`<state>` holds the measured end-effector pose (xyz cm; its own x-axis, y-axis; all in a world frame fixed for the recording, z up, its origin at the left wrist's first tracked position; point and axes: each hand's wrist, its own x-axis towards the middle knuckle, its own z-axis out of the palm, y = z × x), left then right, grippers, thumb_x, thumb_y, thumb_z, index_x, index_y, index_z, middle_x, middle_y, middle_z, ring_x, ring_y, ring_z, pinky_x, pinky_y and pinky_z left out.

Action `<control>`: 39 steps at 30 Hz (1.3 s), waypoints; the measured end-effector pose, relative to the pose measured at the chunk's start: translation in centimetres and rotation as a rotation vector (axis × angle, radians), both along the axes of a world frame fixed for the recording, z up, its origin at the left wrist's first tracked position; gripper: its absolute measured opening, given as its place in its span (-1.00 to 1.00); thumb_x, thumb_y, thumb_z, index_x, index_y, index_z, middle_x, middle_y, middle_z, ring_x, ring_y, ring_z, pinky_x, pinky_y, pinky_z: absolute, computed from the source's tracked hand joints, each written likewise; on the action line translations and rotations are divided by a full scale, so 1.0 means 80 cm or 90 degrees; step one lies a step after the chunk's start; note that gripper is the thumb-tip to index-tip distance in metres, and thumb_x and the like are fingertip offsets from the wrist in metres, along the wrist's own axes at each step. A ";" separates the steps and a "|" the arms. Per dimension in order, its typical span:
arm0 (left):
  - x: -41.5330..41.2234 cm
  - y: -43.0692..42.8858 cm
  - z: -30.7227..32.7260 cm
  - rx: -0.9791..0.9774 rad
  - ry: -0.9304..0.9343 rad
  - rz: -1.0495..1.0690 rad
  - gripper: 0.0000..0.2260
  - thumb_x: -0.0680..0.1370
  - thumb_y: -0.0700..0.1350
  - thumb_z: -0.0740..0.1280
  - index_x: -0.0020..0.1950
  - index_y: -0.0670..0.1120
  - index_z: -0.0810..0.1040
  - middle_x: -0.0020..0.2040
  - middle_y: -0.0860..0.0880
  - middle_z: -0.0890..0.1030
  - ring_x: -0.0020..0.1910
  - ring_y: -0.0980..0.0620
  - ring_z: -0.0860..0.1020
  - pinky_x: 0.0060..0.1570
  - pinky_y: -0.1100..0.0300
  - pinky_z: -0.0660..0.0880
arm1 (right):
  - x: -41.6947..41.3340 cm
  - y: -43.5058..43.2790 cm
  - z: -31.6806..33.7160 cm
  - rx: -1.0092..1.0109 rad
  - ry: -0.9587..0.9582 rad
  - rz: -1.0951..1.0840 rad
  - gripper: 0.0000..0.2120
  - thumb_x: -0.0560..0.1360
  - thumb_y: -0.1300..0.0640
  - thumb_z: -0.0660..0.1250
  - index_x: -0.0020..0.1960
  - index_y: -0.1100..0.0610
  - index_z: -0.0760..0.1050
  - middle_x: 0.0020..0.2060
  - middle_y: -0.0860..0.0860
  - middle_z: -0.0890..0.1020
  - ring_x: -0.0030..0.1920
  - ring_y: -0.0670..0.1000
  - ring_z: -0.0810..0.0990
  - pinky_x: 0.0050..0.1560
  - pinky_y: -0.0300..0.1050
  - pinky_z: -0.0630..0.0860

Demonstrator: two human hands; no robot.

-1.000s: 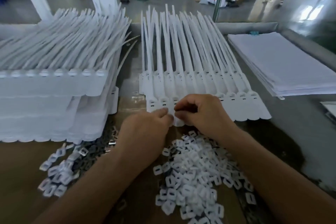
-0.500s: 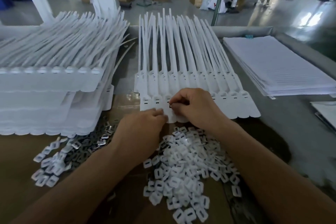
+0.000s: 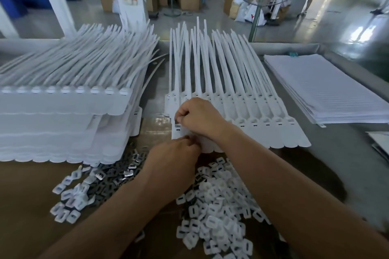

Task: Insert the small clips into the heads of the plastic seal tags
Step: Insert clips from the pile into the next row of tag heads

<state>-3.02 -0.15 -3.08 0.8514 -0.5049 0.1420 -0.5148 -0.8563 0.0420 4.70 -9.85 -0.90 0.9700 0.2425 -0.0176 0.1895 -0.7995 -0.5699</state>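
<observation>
From my remote seat I see the row of seal tags (image 3: 263,128) lying flat in the middle of the table (image 3: 347,153), straps running toward the far edge and flags toward the near edge. The right hand (image 3: 200,118) sits over the left end of that row, fingers curled, thumb and forefinger pinching a small dark clip (image 3: 177,121) onto the head of the end tag (it is too small for me to tell how deep it sits). The left hand (image 3: 174,153) is just nearer, its curled fingertips pinching the lower edge of the same tags' flags. Toward the near edge lies a heap of white slotted pieces (image 3: 216,206), with loose metal clips (image 3: 126,172) to its left. A tall tag stack (image 3: 63,111) fills the left side, and a pile of sheets (image 3: 326,90) lies by the right edge.
</observation>
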 end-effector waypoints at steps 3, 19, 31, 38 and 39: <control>0.000 -0.001 0.001 0.005 -0.003 0.004 -0.68 0.53 -0.13 0.08 0.24 0.04 0.42 0.18 0.08 0.48 -0.04 0.08 0.49 -0.28 0.29 0.26 | -0.001 -0.003 -0.001 0.016 0.021 -0.010 -0.82 0.46 0.25 0.25 -0.17 0.12 0.63 -0.11 -0.04 0.66 -0.05 -0.04 0.57 0.02 -0.09 0.53; -0.001 -0.004 0.000 -0.009 -0.004 0.009 -0.67 0.52 -0.15 0.10 0.26 0.04 0.40 0.19 0.10 0.47 -0.06 0.09 0.48 -0.30 0.29 0.24 | -0.007 -0.004 -0.007 0.130 0.018 -0.077 -0.88 0.38 0.28 0.40 -0.16 0.11 0.66 -0.13 -0.03 0.68 -0.01 -0.07 0.59 0.10 -0.13 0.50; -0.003 -0.003 0.001 -0.033 -0.001 0.010 -0.67 0.51 -0.17 0.11 0.26 0.00 0.41 0.18 0.08 0.48 -0.03 0.09 0.48 -0.29 0.30 0.25 | -0.005 0.000 0.002 0.148 0.061 -0.105 -0.77 0.30 0.32 0.46 -0.25 0.00 0.57 -0.19 -0.08 0.62 0.00 -0.05 0.58 0.11 -0.04 0.53; -0.003 -0.002 0.001 -0.045 0.010 0.008 -0.69 0.50 -0.17 0.12 0.21 0.02 0.44 0.15 0.08 0.49 -0.02 0.08 0.48 -0.27 0.29 0.25 | -0.014 -0.003 -0.006 0.067 -0.005 -0.023 -0.90 0.43 0.28 0.35 -0.16 0.13 0.61 -0.32 -0.16 0.53 -0.06 -0.07 0.55 0.02 -0.18 0.48; -0.003 -0.002 0.001 -0.045 0.009 0.008 -0.70 0.51 -0.17 0.11 0.20 0.02 0.45 0.13 0.08 0.49 -0.03 0.09 0.47 -0.27 0.29 0.25 | -0.015 -0.004 -0.006 0.059 -0.012 -0.014 -0.88 0.43 0.29 0.32 -0.16 0.14 0.61 -0.29 -0.12 0.57 -0.05 -0.05 0.56 0.00 -0.19 0.48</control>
